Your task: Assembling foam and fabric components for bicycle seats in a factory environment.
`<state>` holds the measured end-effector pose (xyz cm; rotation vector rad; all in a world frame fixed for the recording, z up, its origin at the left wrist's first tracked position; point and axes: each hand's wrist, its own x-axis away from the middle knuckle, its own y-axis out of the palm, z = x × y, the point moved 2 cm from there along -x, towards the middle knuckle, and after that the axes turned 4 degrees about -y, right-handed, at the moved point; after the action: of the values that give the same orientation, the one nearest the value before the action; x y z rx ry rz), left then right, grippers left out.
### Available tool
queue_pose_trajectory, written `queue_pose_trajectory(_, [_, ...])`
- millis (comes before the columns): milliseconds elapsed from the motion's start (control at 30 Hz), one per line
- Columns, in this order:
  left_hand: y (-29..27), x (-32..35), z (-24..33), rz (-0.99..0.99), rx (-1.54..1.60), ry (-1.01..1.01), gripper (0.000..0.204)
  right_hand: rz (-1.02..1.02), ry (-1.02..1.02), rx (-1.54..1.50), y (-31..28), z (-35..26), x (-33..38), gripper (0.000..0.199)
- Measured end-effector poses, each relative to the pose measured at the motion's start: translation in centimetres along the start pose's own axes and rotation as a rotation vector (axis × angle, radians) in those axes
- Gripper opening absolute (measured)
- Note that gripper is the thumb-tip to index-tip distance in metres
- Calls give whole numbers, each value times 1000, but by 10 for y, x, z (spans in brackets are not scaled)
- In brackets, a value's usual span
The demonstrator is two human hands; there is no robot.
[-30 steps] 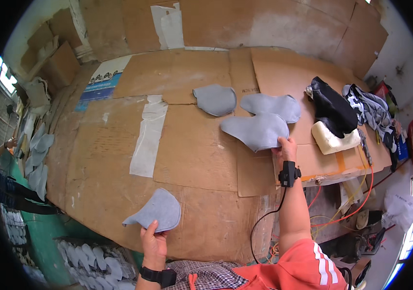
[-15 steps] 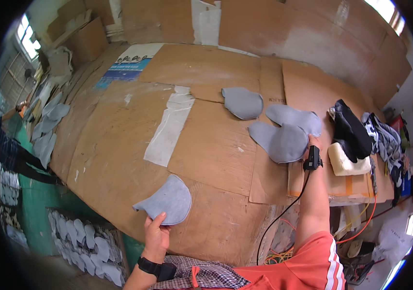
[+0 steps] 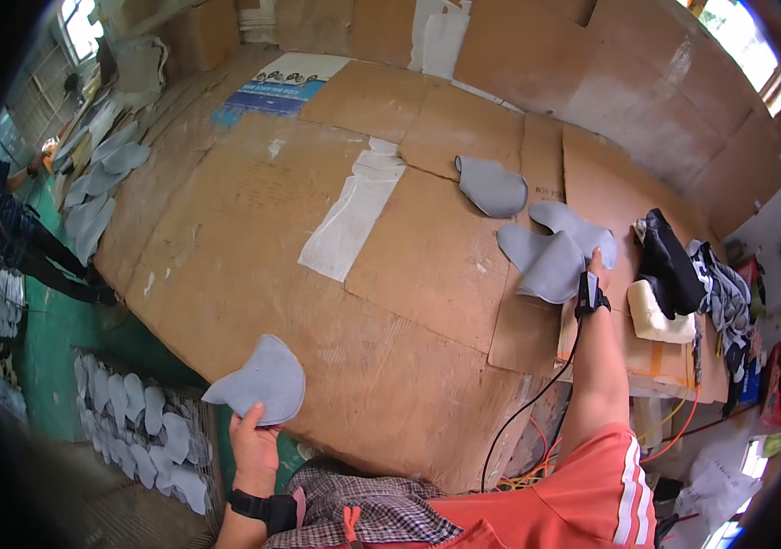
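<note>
My left hand (image 3: 255, 441) pinches the lower edge of a grey fabric piece (image 3: 262, 380), which has one rounded end and one pointed corner. It is held at the near left edge of the cardboard-covered table (image 3: 253, 238). At the right, my right hand (image 3: 598, 273) grips the edge of a second grey piece (image 3: 552, 268), whose side curls upward; the fingertips are partly hidden. Behind that one lies another grey piece (image 3: 573, 227), overlapping it. A further grey piece (image 3: 493, 188) rests alone farther back. Black bands are strapped round both my wrists.
A black cloth item (image 3: 669, 265) lies against a cream foam block (image 3: 660, 313) at the right. Several grey pieces (image 3: 98, 192) lie along the far left edge. A rack (image 3: 139, 421) of pale pieces stands below left. Another person (image 3: 29, 242) stands at the left. A black cable (image 3: 532, 403) hangs from my right wrist.
My left hand has carried its grey piece left, toward the table's edge. At my right hand, the front grey piece has gone from flat to curled up along its side. The view has shifted slightly.
</note>
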<state>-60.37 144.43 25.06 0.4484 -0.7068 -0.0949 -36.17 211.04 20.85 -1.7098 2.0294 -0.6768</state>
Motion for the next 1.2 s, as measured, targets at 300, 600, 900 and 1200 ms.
queue_pose_trajectory(300, [-10,10,-17,55,87,24,41,84,-1173,436,-46,-56,18,67])
queue_pose_trajectory(600, [-12,15,-13,177,57,32,35,-523,-895,7,41,-49,-13,44])
queue_pose_trajectory(900, [-27,7,-9,185,43,16,34,-506,-734,-140,6,52,-151,41])
queue_pose_trajectory(1200, [-96,17,18,71,156,9,32,-426,-632,-304,21,-127,53,39])
